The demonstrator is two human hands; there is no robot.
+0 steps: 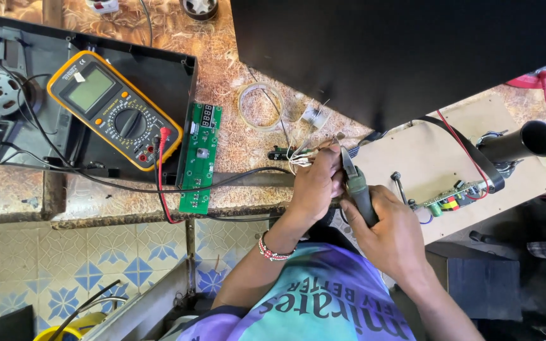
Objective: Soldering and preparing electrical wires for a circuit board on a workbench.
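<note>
My left hand (316,183) pinches a bundle of thin white wires (298,159) at the counter's front edge. My right hand (390,230) is closed round the dark handles of small cutting pliers (355,183), whose jaws point up beside the left fingers, close to the wires. A beaded bracelet (272,252) sits on my left wrist. A short black part (280,153) lies just left of the wire ends.
A yellow multimeter (114,108) rests on an open black casing (7,95), its red and black leads trailing off. A green circuit board (200,158) lies beside it, a clear tape roll (260,106) behind. A wooden board (437,164) with electronics is right, a large black panel (399,50) above.
</note>
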